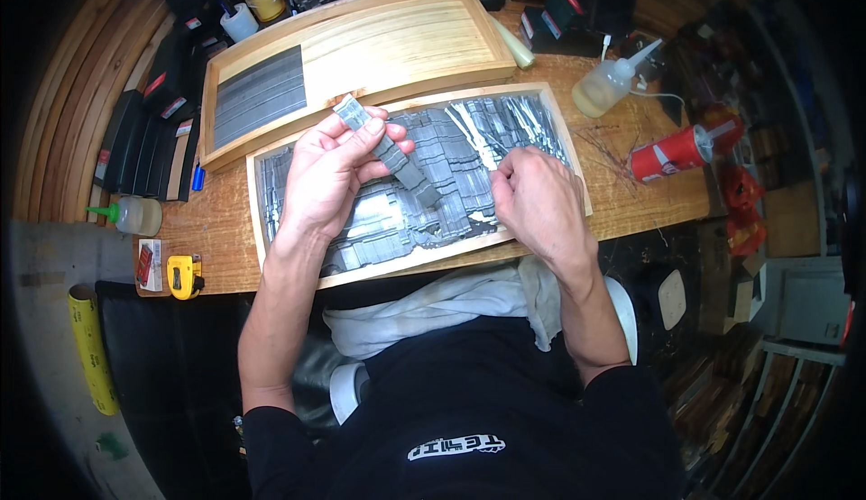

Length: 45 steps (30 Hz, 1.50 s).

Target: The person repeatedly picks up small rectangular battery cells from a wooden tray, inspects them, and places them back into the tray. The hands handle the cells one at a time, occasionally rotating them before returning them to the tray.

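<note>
Left hand point(329, 171) pinches a narrow grey strip point(404, 169), likely light, stiff, brittle, best held by its long edges; curled right hand point(544, 204), grasp unclear, has grey slats point(462, 190) beside its fingers.

We see a thin gray strip point(410, 172) in the left fingers point(365, 138); it looks mostly dull, and we can't tell if it is metal. Under the fingers, the gray strips point(465, 171) look rough, and some shine. Their tray point(379, 269) is smooth, pale wood. Past the fingers, the other tray point(397, 45) is smooth wood too. Right of the right fingers point(510, 175), we see a cloudy plastic bottle point(603, 90) and a glossy red can point(666, 155).
</note>
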Available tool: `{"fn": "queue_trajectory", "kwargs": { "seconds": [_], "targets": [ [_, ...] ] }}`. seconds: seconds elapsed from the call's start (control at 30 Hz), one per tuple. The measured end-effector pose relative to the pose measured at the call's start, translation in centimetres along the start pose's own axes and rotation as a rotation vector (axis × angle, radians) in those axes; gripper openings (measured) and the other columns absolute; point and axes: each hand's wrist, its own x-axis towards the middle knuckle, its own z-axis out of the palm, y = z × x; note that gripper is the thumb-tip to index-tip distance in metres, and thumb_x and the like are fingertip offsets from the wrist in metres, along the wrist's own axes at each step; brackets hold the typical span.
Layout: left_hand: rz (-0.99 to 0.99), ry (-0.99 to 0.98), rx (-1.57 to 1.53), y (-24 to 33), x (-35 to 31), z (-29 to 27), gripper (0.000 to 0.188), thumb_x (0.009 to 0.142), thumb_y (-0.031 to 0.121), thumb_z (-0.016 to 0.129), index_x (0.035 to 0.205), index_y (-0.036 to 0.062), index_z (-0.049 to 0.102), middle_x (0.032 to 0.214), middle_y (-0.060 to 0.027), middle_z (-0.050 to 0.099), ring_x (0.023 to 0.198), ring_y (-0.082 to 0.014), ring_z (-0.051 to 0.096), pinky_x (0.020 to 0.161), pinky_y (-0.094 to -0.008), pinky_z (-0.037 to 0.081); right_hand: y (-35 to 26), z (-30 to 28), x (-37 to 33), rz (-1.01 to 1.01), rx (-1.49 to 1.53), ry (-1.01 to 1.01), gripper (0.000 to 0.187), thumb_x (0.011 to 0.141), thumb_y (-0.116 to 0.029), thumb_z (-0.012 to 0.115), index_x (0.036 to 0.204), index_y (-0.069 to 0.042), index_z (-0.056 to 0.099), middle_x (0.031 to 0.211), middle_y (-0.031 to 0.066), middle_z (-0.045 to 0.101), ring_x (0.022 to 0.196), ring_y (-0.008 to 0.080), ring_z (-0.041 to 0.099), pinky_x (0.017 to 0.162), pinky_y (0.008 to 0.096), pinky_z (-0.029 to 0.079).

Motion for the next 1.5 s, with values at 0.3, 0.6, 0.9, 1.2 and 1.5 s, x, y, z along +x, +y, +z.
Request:
{"fn": "queue_trajectory", "kwargs": {
  "seconds": [0.3, 0.6, 0.9, 1.2, 1.5],
  "targets": [
    [-0.012, 0.008, -0.015, 0.1, -0.1, 0.1, 0.024, 0.103, 0.014, 0.068, 0.121, -0.0026, 0.066, 0.105, -0.0163, 0.076, 0.097, -0.0245, 0.078, 0.077, -0.0249, 0.067, -0.5, 0.3, 0.2, 0.026, -0.116, -0.036, 0.016, 0.089, -0.008, 0.065, 0.086, 0.007, 0.069, 0.089, 0.0263, 0.072, 0.082, 0.0415, 0.073, 0.077, 0.0478, 0.059],
    [-0.002, -0.008, -0.004, 0.1, -0.1, -0.1, 0.021, 0.104, 0.015, 0.067, 0.120, 0.0013, 0.068, 0.106, -0.0138, 0.076, 0.098, -0.0222, 0.078, 0.076, -0.0247, 0.067, -1.1, 0.3, 0.7, 0.015, -0.238, -0.105, 0.017, 0.089, -0.008, 0.063, 0.085, 0.007, 0.068, 0.084, 0.0269, 0.071, 0.079, 0.0410, 0.074, 0.075, 0.0473, 0.059],
    [-0.057, -0.060, 0.022, 0.4, 0.1, -0.4, 0.021, 0.103, 0.015, 0.067, 0.119, 0.0001, 0.068, 0.104, -0.0141, 0.076, 0.095, -0.0223, 0.078, 0.072, -0.0228, 0.066, 1.7, -1.4, 1.0, 0.177, 0.241, -0.154, 0.016, 0.089, -0.012, 0.066, 0.085, 0.003, 0.069, 0.072, 0.0141, 0.068, 0.065, 0.0200, 0.066, 0.062, 0.0347, 0.053],
    [-0.164, -0.044, -0.061, -1.2, -2.4, 3.1, 0.021, 0.103, 0.012, 0.067, 0.120, -0.0002, 0.066, 0.111, -0.0183, 0.076, 0.099, -0.0245, 0.078, 0.080, -0.0301, 0.068, 3.3, -2.9, 0.8, 0.092, 0.984, -0.505, 0.020, 0.104, -0.017, 0.064, 0.090, -0.003, 0.068, 0.075, -0.0053, 0.060, 0.065, 0.0032, 0.053, 0.058, 0.0222, 0.044],
    [-0.103, 0.018, -0.147, -3.1, -8.0, 4.9, 0.027, 0.104, 0.012, 0.066, 0.126, -0.0033, 0.063, 0.114, -0.0197, 0.074, 0.103, -0.0260, 0.076, 0.084, -0.0324, 0.067, 1.0, -1.5, -2.5, 0.151, 1.032, -0.897, 0.022, 0.107, -0.021, 0.062, 0.091, -0.005, 0.066, 0.075, -0.0054, 0.061, 0.062, 0.0021, 0.054, 0.056, 0.0202, 0.046]
  ]
}}
